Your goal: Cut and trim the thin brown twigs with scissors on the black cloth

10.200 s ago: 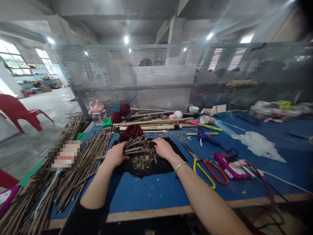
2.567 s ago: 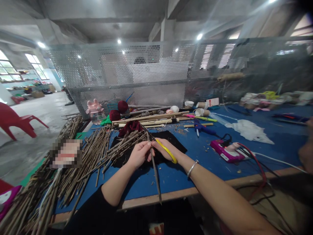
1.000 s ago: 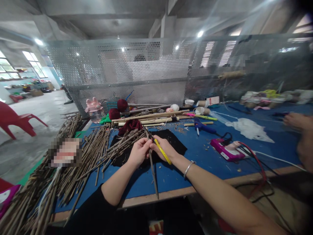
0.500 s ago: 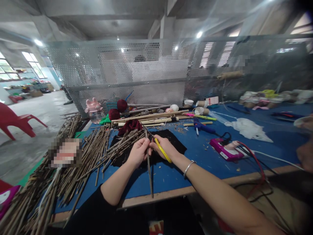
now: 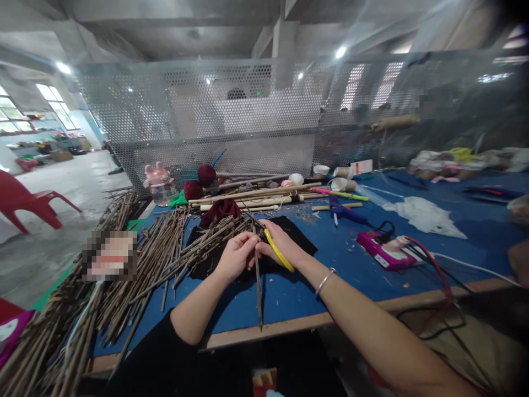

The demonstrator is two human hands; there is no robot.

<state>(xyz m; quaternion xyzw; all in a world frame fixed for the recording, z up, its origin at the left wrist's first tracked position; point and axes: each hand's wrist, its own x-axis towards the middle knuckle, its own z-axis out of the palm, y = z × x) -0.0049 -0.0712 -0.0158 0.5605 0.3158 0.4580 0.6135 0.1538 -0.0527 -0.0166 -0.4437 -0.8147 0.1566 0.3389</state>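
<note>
In the head view a thin brown twig stands between my two hands, its lower end near the table's front edge. My left hand is closed, fingers pinched at the twig's upper part. My right hand is closed around yellow-handled scissors; the blades point up and left, crossing close to the twig's top. Fingers of my right hand also touch the twig. Beneath both hands lies a black cloth, with a pile of short twigs on its left part.
Many long twigs cover the table's left side. A dark red cloth, yarn balls and sticks lie behind. To the right are a blue glue gun, a purple power strip with cables, and a white plastic bag.
The twig has shifted slightly right and a little up, together with my hands. The scissor blades now show crossing near its upper end. My left fingers have moved on the twig.
</note>
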